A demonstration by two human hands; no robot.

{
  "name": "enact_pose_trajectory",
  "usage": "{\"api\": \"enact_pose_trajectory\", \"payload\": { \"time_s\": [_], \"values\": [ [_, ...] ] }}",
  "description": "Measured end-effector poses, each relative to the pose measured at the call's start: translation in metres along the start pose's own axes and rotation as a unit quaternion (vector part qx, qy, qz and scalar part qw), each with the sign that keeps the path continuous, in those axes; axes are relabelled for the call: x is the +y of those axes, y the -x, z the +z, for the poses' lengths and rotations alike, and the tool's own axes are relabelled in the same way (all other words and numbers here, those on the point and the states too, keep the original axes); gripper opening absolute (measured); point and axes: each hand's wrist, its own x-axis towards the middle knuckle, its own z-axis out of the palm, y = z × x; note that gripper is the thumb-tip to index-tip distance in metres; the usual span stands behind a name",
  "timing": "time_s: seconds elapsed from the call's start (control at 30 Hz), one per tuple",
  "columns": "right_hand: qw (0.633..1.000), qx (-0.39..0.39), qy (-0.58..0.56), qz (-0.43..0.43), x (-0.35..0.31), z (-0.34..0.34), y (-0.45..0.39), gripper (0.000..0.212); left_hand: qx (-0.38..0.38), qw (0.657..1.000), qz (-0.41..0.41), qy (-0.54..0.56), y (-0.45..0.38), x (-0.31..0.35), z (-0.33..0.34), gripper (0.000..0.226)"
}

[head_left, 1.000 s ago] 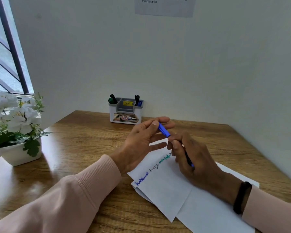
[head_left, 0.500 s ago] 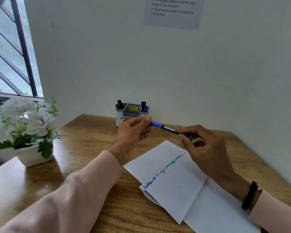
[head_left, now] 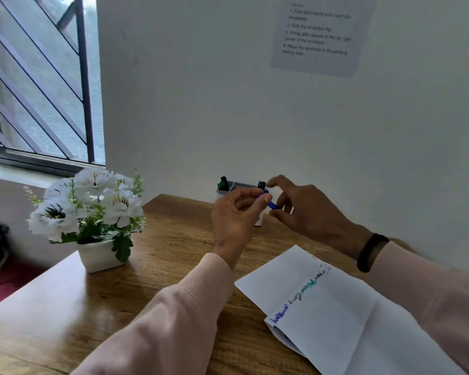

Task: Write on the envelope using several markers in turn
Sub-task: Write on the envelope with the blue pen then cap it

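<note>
Left hand (head_left: 236,212) pinches blue marker (head_left: 268,200) near holder (head_left: 238,185); right hand (head_left: 303,209) spread, beside marker. Envelope (head_left: 322,301) below grip, apart. Advice: drop marker upright into free slot, steady holder.

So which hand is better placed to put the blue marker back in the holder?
The left hand, probably. It already pinches the blue marker directly in front of the holder. The right hand is equally near, but its fingers are spread and hold nothing.
</note>
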Motion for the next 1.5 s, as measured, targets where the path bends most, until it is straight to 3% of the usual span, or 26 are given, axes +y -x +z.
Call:
{"api": "enact_pose_trajectory", "payload": {
  "time_s": [0.13, 0.27, 0.4, 0.63, 1.0, 1.3, 1.5],
  "values": [
    [0.999, 0.042, -0.006, -0.022, -0.001, -0.003, -0.025, 0.078, 0.062, 0.998, -0.016, 0.008, -0.005, 0.000, -0.005, 0.029],
    [0.985, 0.167, -0.046, 0.016, 0.008, -0.013, -0.046, 0.057, 0.137, 0.985, -0.042, -0.095, -0.010, -0.016, -0.019, 0.030],
    [0.966, 0.240, -0.069, 0.061, 0.015, -0.002, -0.056, 0.047, 0.090, 0.969, -0.020, -0.228, -0.010, -0.034, -0.025, 0.041],
    [0.973, 0.179, -0.094, 0.113, 0.029, 0.039, -0.065, 0.042, 0.052, 0.962, -0.011, -0.266, -0.017, -0.050, -0.022, 0.036],
    [0.984, -0.050, -0.069, 0.159, 0.045, 0.047, -0.069, 0.052, 0.055, 0.958, -0.004, -0.282, -0.020, -0.055, -0.021, 0.033],
    [0.983, -0.043, -0.053, 0.170, 0.047, -0.021, -0.003, 0.049, 0.018, 0.952, -0.044, -0.302, -0.024, -0.048, -0.028, 0.037],
    [0.982, -0.106, -0.013, 0.159, 0.022, -0.061, 0.102, 0.050, -0.014, 0.946, -0.085, -0.312, -0.008, -0.035, -0.028, 0.038]
  ]
}}
